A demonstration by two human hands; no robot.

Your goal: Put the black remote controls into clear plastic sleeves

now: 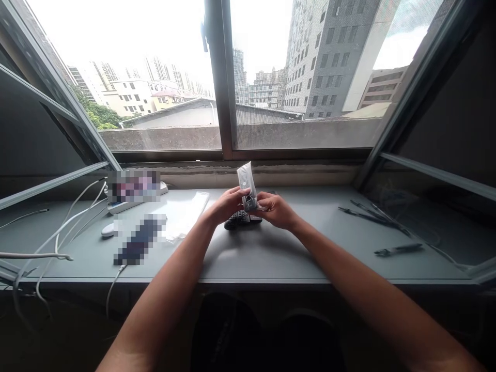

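A small clear plastic bag with dark contents at its lower end is held up between my two hands. My left hand pinches its left side, fingers closed. On the other side, my right hand has its fingers closed on the bag's lower right corner. What lies inside the bag is too small to name. Below and behind the hands, a black device with keys, perhaps a desk phone or keypad, rests on the desk, partly hidden by the hands and the bag.
On the left are a white power strip with cables, a white mouse-like object, a blurred-out dark item on a cable and clear plastic sheets. At right lie a pen and dark slim items. A window ledge bounds the back.
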